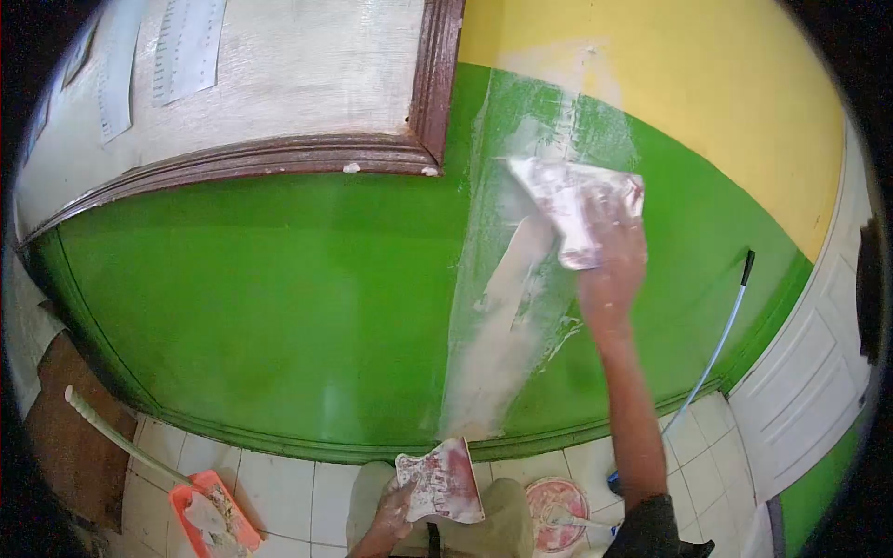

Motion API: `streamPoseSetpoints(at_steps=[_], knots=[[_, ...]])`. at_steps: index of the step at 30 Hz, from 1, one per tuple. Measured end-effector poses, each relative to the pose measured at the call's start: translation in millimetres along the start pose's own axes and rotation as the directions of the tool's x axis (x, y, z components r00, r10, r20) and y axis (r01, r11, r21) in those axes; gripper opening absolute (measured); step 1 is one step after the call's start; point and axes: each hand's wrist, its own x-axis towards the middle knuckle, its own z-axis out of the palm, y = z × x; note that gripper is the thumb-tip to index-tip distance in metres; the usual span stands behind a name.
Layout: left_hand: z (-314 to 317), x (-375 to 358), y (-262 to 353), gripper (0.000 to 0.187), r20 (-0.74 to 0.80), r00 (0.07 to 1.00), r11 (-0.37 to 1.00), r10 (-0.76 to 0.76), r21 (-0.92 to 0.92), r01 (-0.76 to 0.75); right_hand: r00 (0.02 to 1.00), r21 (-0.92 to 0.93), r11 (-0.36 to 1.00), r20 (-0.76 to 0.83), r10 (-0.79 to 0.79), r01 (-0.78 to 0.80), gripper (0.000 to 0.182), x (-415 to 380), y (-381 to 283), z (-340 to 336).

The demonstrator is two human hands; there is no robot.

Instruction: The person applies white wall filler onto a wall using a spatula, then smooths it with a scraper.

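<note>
My right hand (pixel 614 246) is wrapped round a putty-smeared spreader (pixel 567 200), raised against the wall. The spreader is slightly blurred, its edge at the upper part of a whitish filler strip (pixel 498 372) that runs down the green wall (pixel 307 307). Low in front of my body, my left hand (pixel 393 513) grips a second spreader (pixel 446 484), its face coated with white and reddish putty. Thin white smears reach up from the strip into the yellow part of the wall (pixel 716 102).
A framed board (pixel 307 74) with papers hangs at upper left. An orange tray (pixel 237 511) with putty and a tool stands at lower left, near a pale stick (pixel 121 432). A round putty-stained container (pixel 558 511) is at lower right. A white door (pixel 809 372) stands right.
</note>
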Motion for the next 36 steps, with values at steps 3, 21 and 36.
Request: streamPoseSetpoints(at_steps=[3,21,36], knots=[[14.7,1.2,28.3,0.063,-0.047,0.998,0.994,-0.028,-0.107,0.023,0.995,-0.084,0.996,0.095,0.040,-0.032,0.052,-42.4,-29.6,30.8],[54.3,-3.1,98.5,0.028,-0.098,0.980,0.828,-0.171,-0.553,0.089,0.935,0.105,0.984,0.340,0.104,-0.147,0.042,-281.4,-81.6,55.0],[-3.2,-12.5,47.2,0.032,-0.196,0.980,0.958,-0.042,0.271,0.096,0.600,-0.075,0.596,0.049,-0.799,0.799,0.038,59.7,54.1,33.7]])
